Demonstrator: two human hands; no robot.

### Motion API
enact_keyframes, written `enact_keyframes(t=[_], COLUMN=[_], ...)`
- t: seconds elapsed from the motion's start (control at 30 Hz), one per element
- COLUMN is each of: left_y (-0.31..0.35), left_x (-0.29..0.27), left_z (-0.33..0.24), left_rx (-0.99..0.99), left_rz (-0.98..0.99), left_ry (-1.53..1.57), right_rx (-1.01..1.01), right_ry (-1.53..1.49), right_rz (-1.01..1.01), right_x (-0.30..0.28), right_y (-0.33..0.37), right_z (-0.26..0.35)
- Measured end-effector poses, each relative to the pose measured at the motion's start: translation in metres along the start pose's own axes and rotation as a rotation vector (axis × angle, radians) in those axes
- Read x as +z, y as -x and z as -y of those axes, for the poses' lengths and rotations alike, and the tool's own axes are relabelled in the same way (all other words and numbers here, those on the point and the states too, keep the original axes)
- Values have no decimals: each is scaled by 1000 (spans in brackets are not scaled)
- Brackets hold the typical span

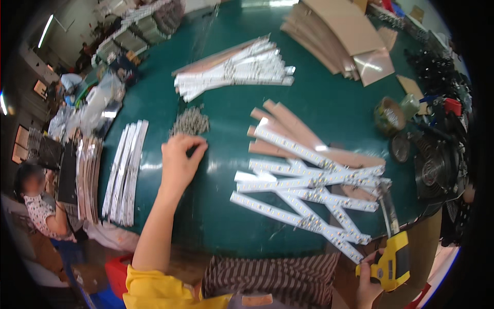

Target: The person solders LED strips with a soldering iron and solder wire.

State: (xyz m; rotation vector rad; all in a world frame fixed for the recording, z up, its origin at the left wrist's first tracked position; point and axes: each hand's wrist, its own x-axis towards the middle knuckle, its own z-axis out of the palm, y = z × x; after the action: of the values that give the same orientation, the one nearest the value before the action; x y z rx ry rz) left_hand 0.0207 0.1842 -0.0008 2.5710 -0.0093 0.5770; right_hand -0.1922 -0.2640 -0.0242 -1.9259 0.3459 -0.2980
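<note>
My left hand (181,157) is at the near edge of a heap of small grey metal pieces (191,121), possibly screws. Its thumb and fingers curl together in a pinch, and whatever lies between the tips is too small to make out. At the lower right, my right hand (369,283) grips a yellow and black pistol-shaped power tool (395,262) with a long metal shaft. The shaft points up toward the right end of a crisscrossed pile of white LED strips (298,183). Brown flat strips (293,123) lie partly beneath that pile.
More white strips (234,69) are heaped at the far middle, and a row of them (125,172) lies at left. Brown sheets (339,31) are stacked far right. A tape roll (389,114) and a black fan (432,170) stand at right. Another person (43,206) is at far left.
</note>
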Motion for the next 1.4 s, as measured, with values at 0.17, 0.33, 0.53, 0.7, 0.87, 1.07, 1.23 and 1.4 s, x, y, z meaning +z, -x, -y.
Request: enact_keyframes(t=[0.17, 0.33, 0.53, 0.7, 0.87, 1.07, 1.23, 1.4], left_y=[4, 2, 5, 11, 26, 47, 65, 76], left_x=[4, 2, 10, 4, 0, 13, 30, 46], left_z=[-5, -22, -11, -18, -44, -93, -141, -168], left_rx=[202, 355, 344, 414, 168, 55, 70, 131], left_rz=[-25, 24, 40, -57, -29, 87, 241, 165], left_ry=[-186, -117, -74, -117, -28, 182, 429, 335], right_rx=[-235, -249, -216, -224, -17, 46, -183, -670], right_ry=[213, 284, 163, 207, -94, -155, 290, 407], right_rz=[188, 156, 149, 139, -59, -37, 89, 62], right_x=[4, 5, 5, 6, 2, 3, -20, 19], right_y=[-5, 0, 0, 0, 7, 0, -31, -108], right_z=[22, 19, 27, 32, 7, 20, 12, 54])
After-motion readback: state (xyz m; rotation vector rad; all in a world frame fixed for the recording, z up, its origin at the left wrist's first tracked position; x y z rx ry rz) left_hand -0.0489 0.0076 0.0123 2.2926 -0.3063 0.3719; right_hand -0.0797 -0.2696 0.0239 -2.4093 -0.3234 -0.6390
